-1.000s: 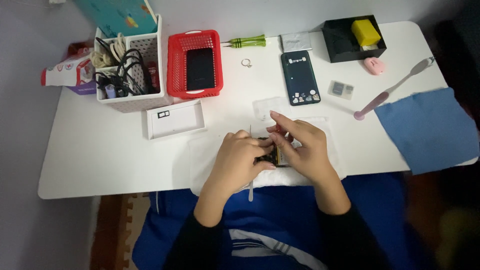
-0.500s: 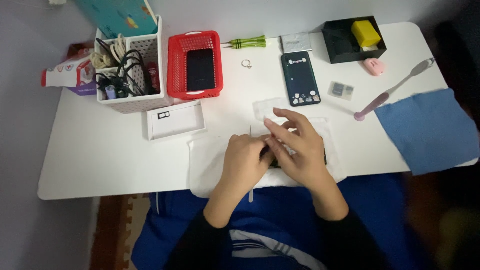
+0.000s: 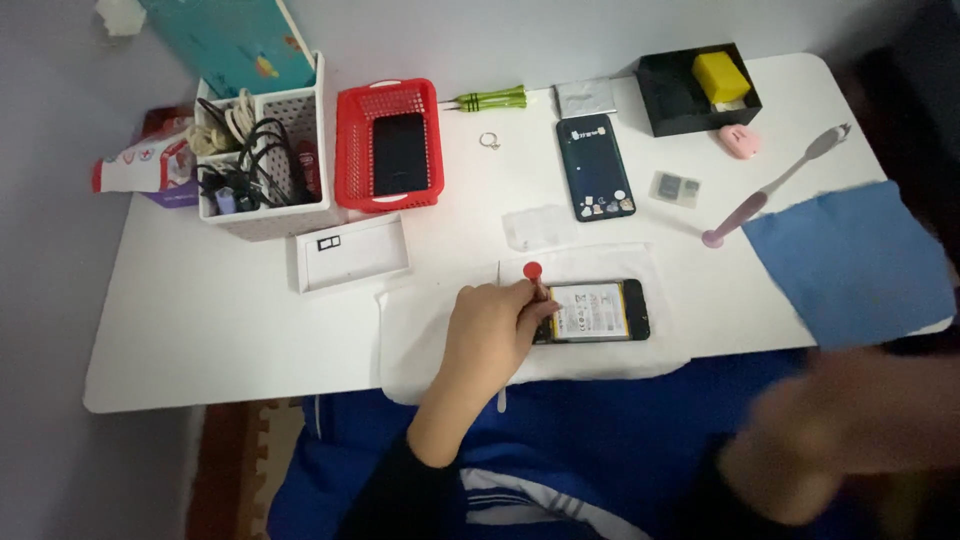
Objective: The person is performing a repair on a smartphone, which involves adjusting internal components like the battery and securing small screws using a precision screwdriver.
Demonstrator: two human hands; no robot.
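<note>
Left hand (image 3: 488, 335) curled shut round a small red-capped tool (image 3: 533, 271), fingertips pinched low on its shaft, tip angled down at the left end of the opened phone (image 3: 592, 311). Held upright like a pen, probably for fine control over a small part. Phone lying flat, battery side up, on a white mat (image 3: 430, 340) at the near edge of the table (image 3: 200, 330), perhaps to stop loose bits rolling off. Right hand (image 3: 850, 420) off the table at the near right, blurred; open or closed, cannot tell, nothing visibly held. Back cover (image 3: 594, 166) parked farther away, beside a green screwdriver (image 3: 493, 99) and a red basket (image 3: 390, 145), clear of the work.
</note>
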